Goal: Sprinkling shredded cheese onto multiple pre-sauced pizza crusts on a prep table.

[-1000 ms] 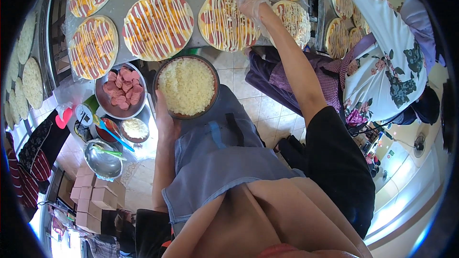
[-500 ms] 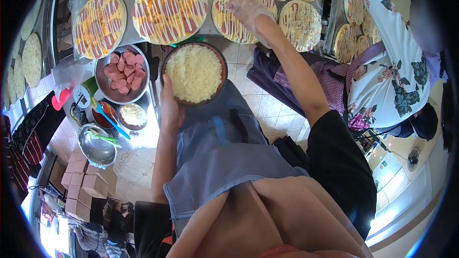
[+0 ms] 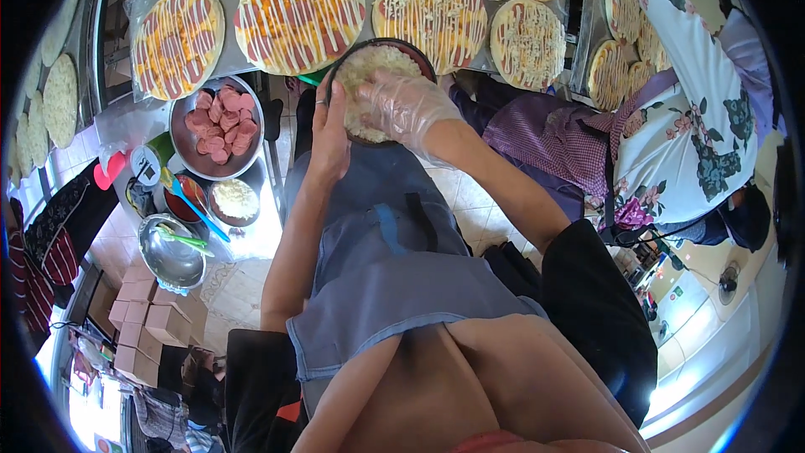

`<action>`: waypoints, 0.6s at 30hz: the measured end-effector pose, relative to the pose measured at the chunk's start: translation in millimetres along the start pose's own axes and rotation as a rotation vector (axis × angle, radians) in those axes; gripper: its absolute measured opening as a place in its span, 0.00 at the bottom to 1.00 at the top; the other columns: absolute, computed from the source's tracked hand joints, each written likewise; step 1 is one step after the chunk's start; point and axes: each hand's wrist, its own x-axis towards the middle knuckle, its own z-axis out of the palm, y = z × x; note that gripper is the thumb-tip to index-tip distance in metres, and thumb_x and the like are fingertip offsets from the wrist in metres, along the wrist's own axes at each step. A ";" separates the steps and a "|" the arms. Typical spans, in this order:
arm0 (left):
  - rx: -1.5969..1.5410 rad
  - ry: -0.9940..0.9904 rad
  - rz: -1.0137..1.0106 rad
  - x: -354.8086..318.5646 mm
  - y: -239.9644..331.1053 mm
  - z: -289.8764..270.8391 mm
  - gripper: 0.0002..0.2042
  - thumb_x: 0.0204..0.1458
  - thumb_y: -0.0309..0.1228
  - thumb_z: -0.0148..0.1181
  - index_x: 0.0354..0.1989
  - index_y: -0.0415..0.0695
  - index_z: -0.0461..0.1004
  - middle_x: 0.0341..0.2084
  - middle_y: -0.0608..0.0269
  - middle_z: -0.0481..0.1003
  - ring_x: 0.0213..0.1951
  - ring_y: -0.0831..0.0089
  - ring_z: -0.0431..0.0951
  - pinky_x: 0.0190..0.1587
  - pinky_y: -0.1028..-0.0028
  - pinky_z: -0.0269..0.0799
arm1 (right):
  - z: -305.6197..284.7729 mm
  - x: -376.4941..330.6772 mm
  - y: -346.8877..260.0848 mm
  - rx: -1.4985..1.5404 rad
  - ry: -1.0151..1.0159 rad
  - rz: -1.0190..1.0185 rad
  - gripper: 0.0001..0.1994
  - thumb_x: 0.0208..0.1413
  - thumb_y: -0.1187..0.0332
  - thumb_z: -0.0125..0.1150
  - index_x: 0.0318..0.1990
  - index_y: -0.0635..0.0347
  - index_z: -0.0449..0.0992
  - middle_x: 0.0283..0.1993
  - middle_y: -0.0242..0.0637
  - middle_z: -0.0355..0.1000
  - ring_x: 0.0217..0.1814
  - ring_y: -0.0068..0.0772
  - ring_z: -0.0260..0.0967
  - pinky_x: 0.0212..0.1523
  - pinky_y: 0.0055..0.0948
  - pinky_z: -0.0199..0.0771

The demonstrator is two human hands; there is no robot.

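Open air above pizzas (image 3: 428, 17), bowl (image 3: 419, 52) blocking part of the tray edge (image 3: 238, 59), co-worker (image 3: 679, 117) at right

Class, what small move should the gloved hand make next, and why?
Probably the right hand should lift shreds onto the thinly sprinkled pizza: that hand is in the bowl, which the left hand holds, and that pizza looks barer than its right neighbour.

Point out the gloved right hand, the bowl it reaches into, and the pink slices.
Gloved right hand (image 3: 397, 106), head view: back of the hand.
Bowl (image 3: 412, 51), head view: upper-right inner wall.
Pink slices (image 3: 221, 126), head view: middle of pile.
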 end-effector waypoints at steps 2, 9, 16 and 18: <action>-0.053 -0.008 -0.063 1.3 -2.0 2.0 0.27 0.60 0.45 0.45 0.63 0.44 0.51 0.57 0.60 0.60 0.59 0.72 0.58 0.58 0.72 0.55 | 0.6 -5.4 9.5 0.098 -0.203 0.080 0.20 0.55 0.55 0.52 0.52 0.55 0.65 0.56 0.46 0.62 0.56 0.43 0.64 0.55 0.35 0.65; -0.040 -0.006 -0.053 7.7 -10.1 12.7 0.26 0.59 0.47 0.45 0.60 0.43 0.57 0.53 0.63 0.66 0.53 0.72 0.68 0.54 0.70 0.65 | 19.0 -1.7 22.4 0.186 0.079 -0.018 0.10 0.54 0.66 0.55 0.42 0.59 0.72 0.42 0.41 0.70 0.48 0.39 0.68 0.47 0.32 0.71; -0.088 -0.018 -0.099 9.2 -15.5 11.3 0.26 0.60 0.47 0.43 0.60 0.41 0.56 0.53 0.61 0.66 0.53 0.70 0.69 0.55 0.70 0.65 | -3.2 -21.8 84.1 1.166 0.090 0.078 0.11 0.54 0.66 0.59 0.43 0.59 0.75 0.39 0.32 0.74 0.34 0.24 0.70 0.37 0.22 0.72; -0.077 -0.012 -0.088 8.9 -17.4 7.5 0.27 0.61 0.48 0.40 0.60 0.39 0.56 0.54 0.59 0.66 0.54 0.70 0.69 0.55 0.70 0.66 | -9.9 -26.8 112.9 1.213 0.129 0.158 0.11 0.54 0.66 0.59 0.43 0.59 0.76 0.41 0.31 0.74 0.34 0.24 0.70 0.37 0.21 0.73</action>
